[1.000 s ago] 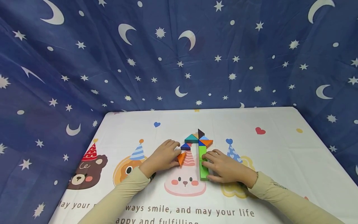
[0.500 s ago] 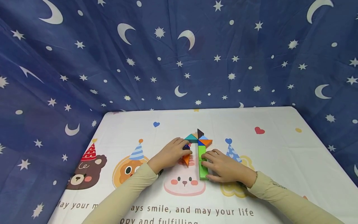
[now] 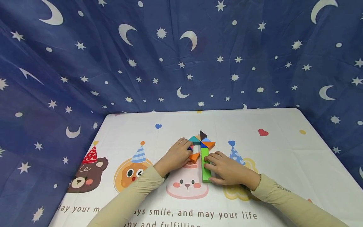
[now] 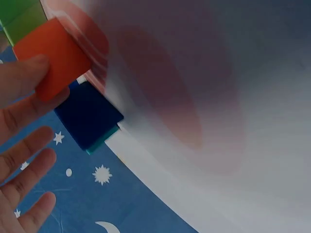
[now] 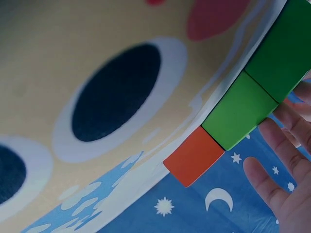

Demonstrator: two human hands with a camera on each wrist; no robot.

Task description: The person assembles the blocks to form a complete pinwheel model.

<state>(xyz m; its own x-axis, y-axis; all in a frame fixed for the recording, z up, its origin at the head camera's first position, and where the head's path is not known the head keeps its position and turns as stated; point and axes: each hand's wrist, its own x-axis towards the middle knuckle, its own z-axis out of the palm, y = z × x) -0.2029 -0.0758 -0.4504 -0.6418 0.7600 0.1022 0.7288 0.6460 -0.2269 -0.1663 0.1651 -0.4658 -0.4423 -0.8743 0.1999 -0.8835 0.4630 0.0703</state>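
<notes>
Centre frame on the counter (image 3: 255, 148), your left hand (image 3: 175, 156) pinched the orange triangle (image 3: 194, 156) against the green bar (image 3: 205, 164), which your right hand (image 3: 229, 170) gripped steady for alignment.
</notes>
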